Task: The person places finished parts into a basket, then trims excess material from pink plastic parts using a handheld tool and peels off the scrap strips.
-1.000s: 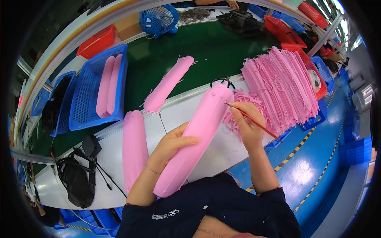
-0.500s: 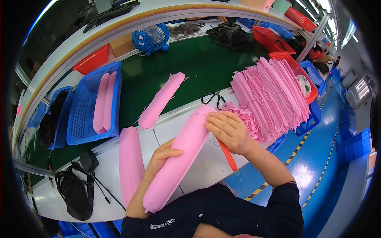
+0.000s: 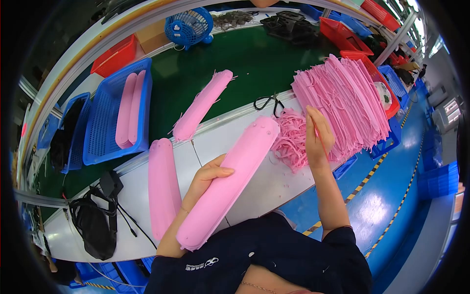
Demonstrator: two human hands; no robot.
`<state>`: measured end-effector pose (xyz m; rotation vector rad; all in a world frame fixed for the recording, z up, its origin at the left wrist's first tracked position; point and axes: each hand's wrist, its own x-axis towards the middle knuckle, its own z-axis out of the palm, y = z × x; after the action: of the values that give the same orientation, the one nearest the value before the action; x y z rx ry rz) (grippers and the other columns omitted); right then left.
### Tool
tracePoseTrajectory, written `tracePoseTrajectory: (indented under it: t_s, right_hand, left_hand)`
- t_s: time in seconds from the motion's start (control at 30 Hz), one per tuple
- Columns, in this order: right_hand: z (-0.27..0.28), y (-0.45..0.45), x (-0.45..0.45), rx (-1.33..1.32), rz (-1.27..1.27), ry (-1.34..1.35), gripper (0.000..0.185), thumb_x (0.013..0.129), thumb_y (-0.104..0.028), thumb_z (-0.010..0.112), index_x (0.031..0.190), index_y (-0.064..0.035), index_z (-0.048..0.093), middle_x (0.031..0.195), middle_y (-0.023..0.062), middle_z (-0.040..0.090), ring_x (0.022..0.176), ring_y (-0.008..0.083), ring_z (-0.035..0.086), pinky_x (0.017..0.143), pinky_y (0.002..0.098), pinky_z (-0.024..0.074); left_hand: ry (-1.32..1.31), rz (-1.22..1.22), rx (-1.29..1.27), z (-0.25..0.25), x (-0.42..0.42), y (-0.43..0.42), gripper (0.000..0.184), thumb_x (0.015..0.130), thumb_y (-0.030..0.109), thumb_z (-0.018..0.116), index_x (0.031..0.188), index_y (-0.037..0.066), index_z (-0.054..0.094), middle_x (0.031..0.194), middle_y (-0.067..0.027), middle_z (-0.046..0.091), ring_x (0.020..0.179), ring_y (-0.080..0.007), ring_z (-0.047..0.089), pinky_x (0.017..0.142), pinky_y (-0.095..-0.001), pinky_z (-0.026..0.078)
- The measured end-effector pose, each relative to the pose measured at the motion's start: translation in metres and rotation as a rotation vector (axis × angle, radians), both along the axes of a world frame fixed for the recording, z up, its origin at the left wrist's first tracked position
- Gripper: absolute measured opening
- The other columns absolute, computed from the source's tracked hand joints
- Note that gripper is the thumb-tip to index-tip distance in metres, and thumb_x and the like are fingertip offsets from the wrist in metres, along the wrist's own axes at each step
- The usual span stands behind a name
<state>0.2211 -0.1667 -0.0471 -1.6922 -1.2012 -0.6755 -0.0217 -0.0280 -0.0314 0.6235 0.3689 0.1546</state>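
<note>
Pink padding (image 3: 229, 183) sat clasped in the left hand (image 3: 208, 177); across a gap, beside the strip stack (image 3: 345, 105), the right hand (image 3: 318, 136) gripped a red stick (image 3: 320, 137).

The camera rode on the person's head, facing forward and steeply down, with the dark shirt (image 3: 308, 257) close below it at six o'clock. It stood near the left hand (image 3: 208, 175), just off centre, and the right hand (image 3: 318, 137) at three. The white table (image 3: 254, 190) slanted beneath; the fan (image 3: 188, 27) sat farther off at eleven, the blue floor (image 3: 372, 201) at four. Black rimmed the wide, bowed view.
</note>
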Motion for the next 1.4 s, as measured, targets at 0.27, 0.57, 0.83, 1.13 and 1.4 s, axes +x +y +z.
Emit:
tracePoseTrajectory:
  t_s: [0.27,0.57,0.83,1.13,1.4]
  right_hand:
    - [-0.004,-0.009,-0.024,0.126,0.194,0.973,0.017,0.087,-0.008,0.061,0.102,-0.0015,0.067,0.102,0.0051,0.057,0.093,0.0123,0.053,0.079,0.023,0.0414]
    - [0.014,0.012,-0.067,0.037,0.475,1.013,0.019,0.088,-0.01,0.06,0.104,-0.0018,0.066,0.098,0.0028,0.054,0.088,0.0092,0.05,0.075,0.0211,0.0399]
    - [0.014,0.013,-0.069,0.014,0.446,0.955,0.017,0.089,-0.008,0.059,0.103,-0.0024,0.066,0.099,0.0041,0.055,0.088,0.0107,0.052,0.075,0.0223,0.0412]
    - [0.02,0.014,-0.074,0.006,0.401,0.854,0.016,0.089,-0.007,0.058,0.102,-0.002,0.066,0.098,0.0043,0.055,0.088,0.0108,0.052,0.075,0.0218,0.0409]
    - [0.02,0.015,-0.073,0.005,0.419,0.814,0.016,0.089,-0.009,0.059,0.102,-0.0037,0.067,0.096,0.0043,0.056,0.087,0.011,0.053,0.073,0.0224,0.0425]
  left_hand:
    - [0.113,-0.085,0.408,-0.001,0.002,0.004,0.039,0.079,0.007,0.062,0.116,-0.001,0.057,0.098,-0.004,0.063,0.084,-0.0079,0.058,0.076,-0.0198,0.045]
    - [0.126,-0.124,0.514,0.006,0.003,-0.007,0.042,0.082,0.009,0.062,0.122,0.001,0.055,0.1,-0.0004,0.061,0.086,-0.0053,0.054,0.077,-0.0202,0.044]
    - [0.105,-0.149,0.59,0.006,-0.001,-0.007,0.044,0.083,0.01,0.062,0.125,0.001,0.053,0.101,-0.0003,0.06,0.089,-0.0059,0.053,0.079,-0.0211,0.044]
    - [0.082,-0.119,0.657,0.008,-0.003,-0.008,0.043,0.084,0.011,0.063,0.124,0.001,0.054,0.101,-0.001,0.059,0.089,-0.0069,0.053,0.08,-0.0216,0.043]
    - [0.088,-0.132,0.612,0.01,-0.005,-0.006,0.043,0.084,0.011,0.063,0.125,0.001,0.054,0.1,-0.0009,0.059,0.088,-0.0068,0.053,0.079,-0.0217,0.043]
